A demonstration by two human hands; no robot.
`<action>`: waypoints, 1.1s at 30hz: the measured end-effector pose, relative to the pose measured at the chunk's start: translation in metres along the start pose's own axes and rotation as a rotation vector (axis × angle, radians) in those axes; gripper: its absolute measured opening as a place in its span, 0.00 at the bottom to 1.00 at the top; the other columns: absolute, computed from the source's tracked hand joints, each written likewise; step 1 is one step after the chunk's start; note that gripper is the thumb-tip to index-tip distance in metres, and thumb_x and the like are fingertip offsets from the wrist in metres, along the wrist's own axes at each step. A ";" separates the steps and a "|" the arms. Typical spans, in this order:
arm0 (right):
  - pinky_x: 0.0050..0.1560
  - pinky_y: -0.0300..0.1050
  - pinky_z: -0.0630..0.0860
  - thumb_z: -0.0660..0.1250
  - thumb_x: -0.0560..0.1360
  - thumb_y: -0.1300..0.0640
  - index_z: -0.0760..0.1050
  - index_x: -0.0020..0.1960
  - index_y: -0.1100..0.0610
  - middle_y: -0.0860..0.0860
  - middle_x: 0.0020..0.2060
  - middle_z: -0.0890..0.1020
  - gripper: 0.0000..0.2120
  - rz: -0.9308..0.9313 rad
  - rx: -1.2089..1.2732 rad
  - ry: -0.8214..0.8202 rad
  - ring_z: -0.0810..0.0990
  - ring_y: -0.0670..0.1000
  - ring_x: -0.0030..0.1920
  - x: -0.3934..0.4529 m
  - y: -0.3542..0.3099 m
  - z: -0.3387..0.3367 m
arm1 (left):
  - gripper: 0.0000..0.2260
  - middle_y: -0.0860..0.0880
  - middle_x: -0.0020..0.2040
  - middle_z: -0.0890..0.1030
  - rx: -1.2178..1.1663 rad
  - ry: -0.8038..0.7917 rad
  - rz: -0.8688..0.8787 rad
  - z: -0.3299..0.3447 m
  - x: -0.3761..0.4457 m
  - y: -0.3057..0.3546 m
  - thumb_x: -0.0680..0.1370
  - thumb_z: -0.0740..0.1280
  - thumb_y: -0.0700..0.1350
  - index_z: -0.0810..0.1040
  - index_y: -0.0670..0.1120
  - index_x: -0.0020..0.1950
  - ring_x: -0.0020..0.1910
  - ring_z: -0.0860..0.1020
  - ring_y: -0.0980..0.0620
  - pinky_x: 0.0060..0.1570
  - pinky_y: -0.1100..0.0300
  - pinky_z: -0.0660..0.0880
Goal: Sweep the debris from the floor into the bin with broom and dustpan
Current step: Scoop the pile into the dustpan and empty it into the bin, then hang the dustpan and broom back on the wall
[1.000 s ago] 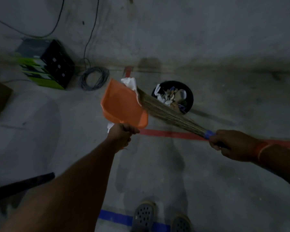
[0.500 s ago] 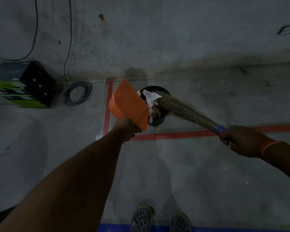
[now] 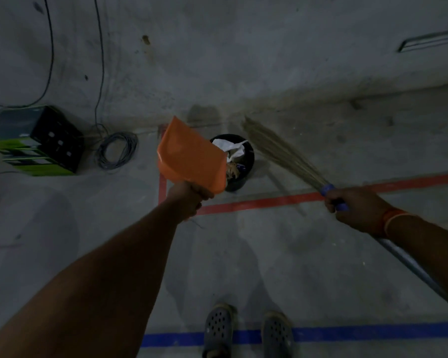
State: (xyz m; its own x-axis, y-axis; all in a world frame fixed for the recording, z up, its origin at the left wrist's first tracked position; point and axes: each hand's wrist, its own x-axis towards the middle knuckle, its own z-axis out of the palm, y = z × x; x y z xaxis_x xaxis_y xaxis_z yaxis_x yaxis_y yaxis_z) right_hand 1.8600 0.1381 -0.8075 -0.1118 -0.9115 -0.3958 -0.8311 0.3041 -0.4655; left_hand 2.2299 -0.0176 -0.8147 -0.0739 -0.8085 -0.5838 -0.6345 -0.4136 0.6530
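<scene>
While the left hand [image 3: 189,200] grips the orange dustpan [image 3: 189,157] by its handle, the pan sits tipped up on edge over the black bin [image 3: 245,174], mouth facing the bin at its 9 o'clock side: a dumping angle, so the load slides out. White paper and mixed debris [image 3: 230,151] are visible inside the bin; can't tell if anything is left in the pan, since only its underside faces the camera.

Right hand [image 3: 352,205] has its fingers clenched around the blue grip of the broom [image 3: 282,153]. Bristles point to 11 o'clock, off the floor, just right of the bin and apart from it, likely parked clear so they don't block the drop.

Bin stands on the concrete floor [image 3: 269,267] by the corner of the red tape line [image 3: 256,202]. Coiled cable [image 3: 115,151] and a green-black box [image 3: 39,142] lie well off at 9 o'clock.

Judgement: dump step near done; a tap of the pan may shake off stragglers.
</scene>
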 end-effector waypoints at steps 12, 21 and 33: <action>0.25 0.42 0.71 0.64 0.75 0.72 0.74 0.44 0.63 0.54 0.30 0.75 0.06 0.211 1.072 0.053 0.72 0.53 0.24 -0.114 -0.089 0.022 | 0.11 0.50 0.23 0.65 -0.514 -0.024 0.150 0.005 -0.117 0.019 0.83 0.61 0.36 0.83 0.42 0.53 0.19 0.62 0.55 0.23 0.68 0.58; 0.26 0.42 0.70 0.64 0.74 0.72 0.77 0.41 0.61 0.54 0.30 0.76 0.08 0.291 1.133 0.151 0.72 0.53 0.24 -0.207 -0.106 -0.035 | 0.09 0.49 0.24 0.62 -0.508 -0.075 0.237 -0.034 -0.214 0.040 0.82 0.63 0.37 0.83 0.38 0.55 0.21 0.60 0.55 0.25 0.66 0.58; 0.25 0.41 0.68 0.63 0.75 0.73 0.76 0.42 0.65 0.61 0.34 0.73 0.06 0.370 1.261 0.360 0.70 0.53 0.25 -0.314 -0.118 -0.070 | 0.11 0.47 0.25 0.63 -0.304 -0.390 0.267 -0.035 -0.287 0.076 0.82 0.64 0.38 0.86 0.44 0.47 0.21 0.61 0.54 0.25 0.67 0.59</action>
State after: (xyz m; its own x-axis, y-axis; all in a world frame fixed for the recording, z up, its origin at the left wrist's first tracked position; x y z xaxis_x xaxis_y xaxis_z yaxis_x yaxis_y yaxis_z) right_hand 1.9546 0.3692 -0.5727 -0.5135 -0.6843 -0.5177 0.3147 0.4111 -0.8555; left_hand 2.2300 0.1683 -0.5812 -0.5174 -0.7108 -0.4764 -0.3089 -0.3640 0.8787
